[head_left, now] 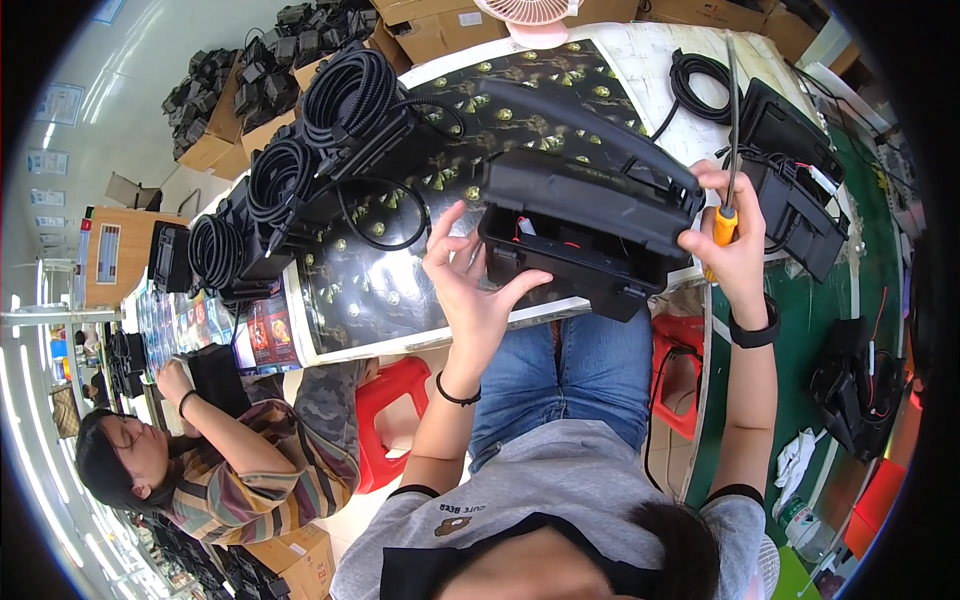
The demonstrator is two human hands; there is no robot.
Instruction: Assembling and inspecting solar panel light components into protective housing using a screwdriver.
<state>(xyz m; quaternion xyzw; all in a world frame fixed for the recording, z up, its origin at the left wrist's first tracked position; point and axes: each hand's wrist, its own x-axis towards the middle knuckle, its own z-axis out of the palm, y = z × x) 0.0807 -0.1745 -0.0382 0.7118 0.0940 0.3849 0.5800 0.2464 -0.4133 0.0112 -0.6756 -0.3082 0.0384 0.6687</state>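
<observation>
A long black plastic case (580, 265) lies tilted at the table's near edge, its hinged lid (590, 205) partly raised. Inside, a small white connector and a bit of red wire show. At the case's left end is my left hand (470, 285), fingers spread and thumb stretched across the front corner. My right hand (735, 235) is closed around a screwdriver (727, 225) with a yellow-orange handle, its long shaft pointing away from me. That hand's thumb and fingers also meet the lid's right end. Behind the case lies a long black handle-like frame (590, 120).
Black cases with coiled black cables (350, 100) line the table's left side. Another open black case (795, 200) and a cable coil (700, 88) lie at the right. A pink fan (535, 15) stands at the back. A co-worker (230, 450) sits at my left beside a red stool (395, 415).
</observation>
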